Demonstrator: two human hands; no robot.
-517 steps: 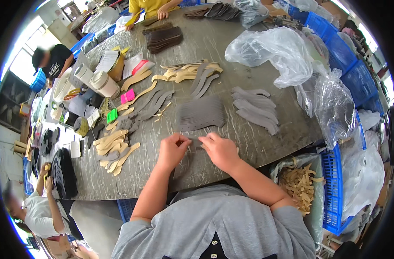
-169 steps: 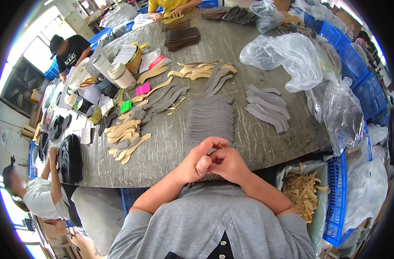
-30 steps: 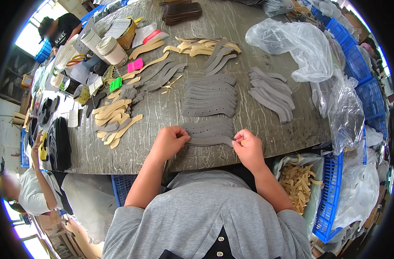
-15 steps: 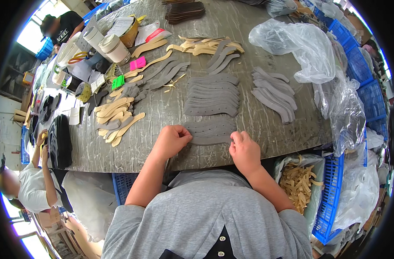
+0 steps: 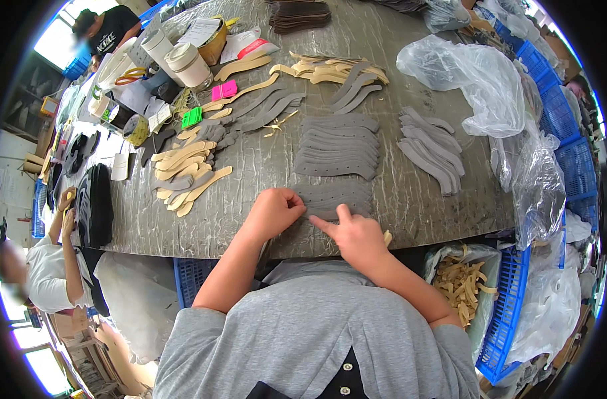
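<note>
A row of overlapping grey curved strips with small holes (image 5: 336, 194) lies on the table in front of me. My left hand (image 5: 275, 211) is closed in a pinch at the row's left end; what its fingertips hold is too small to make out. Across the near strip reaches my right hand (image 5: 358, 237), two digits stretched out, one pointing toward the left fingertips. Its other fingers are curled, and a short beige strip (image 5: 388, 238) sticks out from their right side. Just beyond lies a larger stack of grey perforated strips (image 5: 336, 146).
More grey strips (image 5: 433, 149) lie to the right, beside clear plastic bags (image 5: 476, 86). Beige and grey pieces (image 5: 187, 169) are heaped at left, near jars (image 5: 189, 65). A lined bin of beige scraps (image 5: 463, 286) stands below the table's right edge. Two other people sit at left.
My right hand has moved left from the row's right end to near my left fingertips. A beige strip now shows in it. The left hand stays pinched at the left end.
</note>
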